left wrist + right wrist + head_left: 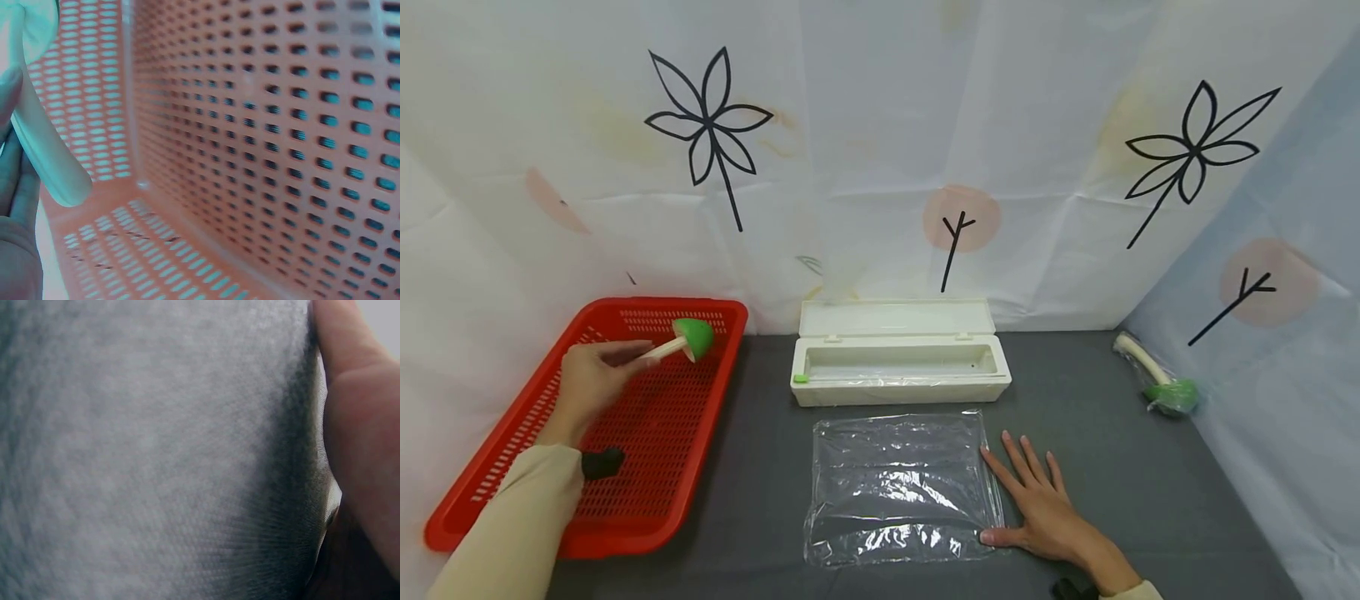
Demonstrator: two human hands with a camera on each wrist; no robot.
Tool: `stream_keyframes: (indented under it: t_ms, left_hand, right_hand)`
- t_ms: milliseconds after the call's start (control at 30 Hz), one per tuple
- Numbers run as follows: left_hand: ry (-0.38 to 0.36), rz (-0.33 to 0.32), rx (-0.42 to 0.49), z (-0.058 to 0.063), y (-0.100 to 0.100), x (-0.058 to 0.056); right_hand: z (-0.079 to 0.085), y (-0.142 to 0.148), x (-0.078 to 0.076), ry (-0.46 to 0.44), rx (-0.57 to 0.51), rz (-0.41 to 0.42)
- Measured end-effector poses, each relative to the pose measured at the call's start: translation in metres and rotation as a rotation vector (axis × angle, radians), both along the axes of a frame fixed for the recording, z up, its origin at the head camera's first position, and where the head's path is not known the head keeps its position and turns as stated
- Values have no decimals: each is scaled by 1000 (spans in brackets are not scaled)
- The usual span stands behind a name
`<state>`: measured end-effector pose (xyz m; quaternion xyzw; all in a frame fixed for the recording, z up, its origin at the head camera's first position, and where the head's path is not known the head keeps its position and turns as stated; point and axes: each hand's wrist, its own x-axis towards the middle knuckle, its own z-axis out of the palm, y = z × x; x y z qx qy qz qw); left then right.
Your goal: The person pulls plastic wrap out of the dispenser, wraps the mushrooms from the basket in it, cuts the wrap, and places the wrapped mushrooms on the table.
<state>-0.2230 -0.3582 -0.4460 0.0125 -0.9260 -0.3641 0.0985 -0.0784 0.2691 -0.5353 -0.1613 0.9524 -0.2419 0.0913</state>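
My left hand [597, 379] pinches the pale stem of a toy mushroom [695, 337] with a green cap, holding it over the red basket [688, 492]. The left wrist view shows the thumb against the mushroom's stem [50, 150], its rounded end pointing down. My right hand [1048, 512] lies with spread, straight fingers at the right edge of a sheet of clear plastic wrap [895, 483] spread on the table. In the right wrist view only part of the right hand [365, 419] shows beside blurred grey cloth.
A white wrap dispenser box [898, 392] stands behind the sheet with its lid raised and a green slider at its left. At the far right, another green-capped mushroom [1157, 375], wrapped in plastic, lies against the curtain. A patterned white curtain [865, 167] backs the grey table [1075, 392].
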Motion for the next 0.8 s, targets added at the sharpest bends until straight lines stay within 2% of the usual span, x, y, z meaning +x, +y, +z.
stream_keyframes:
  t_ms: [167, 300, 467, 600, 800]
  left_hand:
    - [61, 10, 51, 17, 6, 10]
    - [80, 20, 107, 33, 20, 21]
    - [166, -9, 183, 49, 50, 39]
    - [253, -55, 205, 58, 76, 53]
    - [273, -136, 241, 59, 120, 76]
  right_hand:
    - [-1, 1, 0, 11, -15, 10]
    - [-6, 4, 0, 7, -20, 14]
    - [-14, 8, -3, 9, -16, 14]
    - [-16, 8, -2, 35, -19, 17]
    - [-10, 4, 1, 57, -35, 12]
